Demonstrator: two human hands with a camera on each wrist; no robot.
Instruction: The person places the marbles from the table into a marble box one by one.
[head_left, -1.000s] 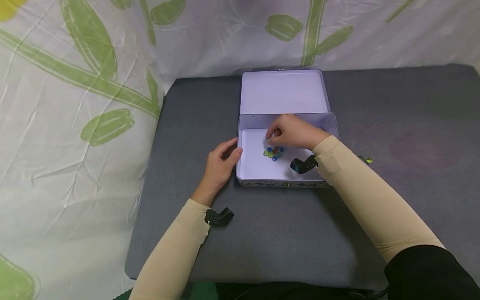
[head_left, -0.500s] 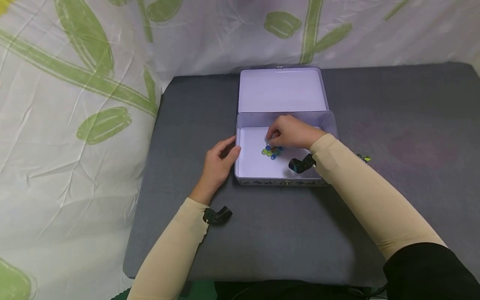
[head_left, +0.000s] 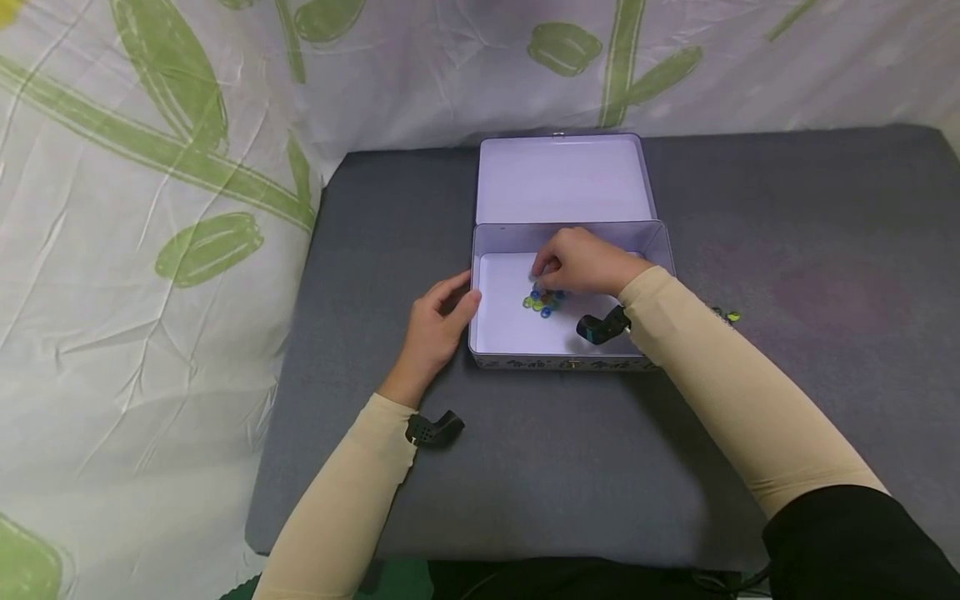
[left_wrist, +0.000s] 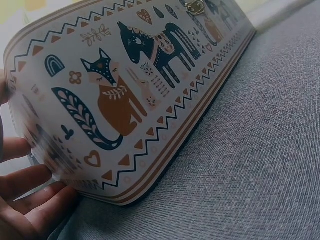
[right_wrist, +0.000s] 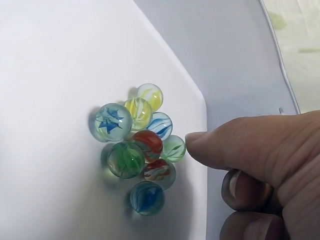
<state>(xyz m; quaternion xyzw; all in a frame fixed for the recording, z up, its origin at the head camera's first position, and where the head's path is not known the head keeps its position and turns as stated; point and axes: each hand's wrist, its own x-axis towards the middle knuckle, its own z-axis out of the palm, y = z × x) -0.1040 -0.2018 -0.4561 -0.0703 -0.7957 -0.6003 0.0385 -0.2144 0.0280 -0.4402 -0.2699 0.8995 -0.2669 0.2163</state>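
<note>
An open tin box (head_left: 510, 337) with a white inside holds a cluster of glass marbles (right_wrist: 126, 160) in blue, green, yellow and red. My right hand (head_left: 588, 262) reaches into the box over their back edge. In the right wrist view its thumb tip is right at a light green marble (right_wrist: 173, 148), and other fingers curl beneath. The index tip is hidden there, so I cannot tell whether it pinches the marble. My left hand (head_left: 431, 333) rests against the box's left side, loosely spread fingers (left_wrist: 25, 181) touching the outer wall, which carries a fox pattern.
The hinged lid (head_left: 566, 182) lies back toward the patterned curtain (head_left: 420, 75). More small marbles (head_left: 732, 317) lie on the grey tabletop (head_left: 570, 467) right of the box, partly behind the right sleeve (head_left: 735, 392). Black wrist cameras (head_left: 435, 429) stick out from both wrists.
The head view has shifted slightly. My right hand stays almost in place over the back of the cluster, and my left hand keeps its place at the box's side.
</note>
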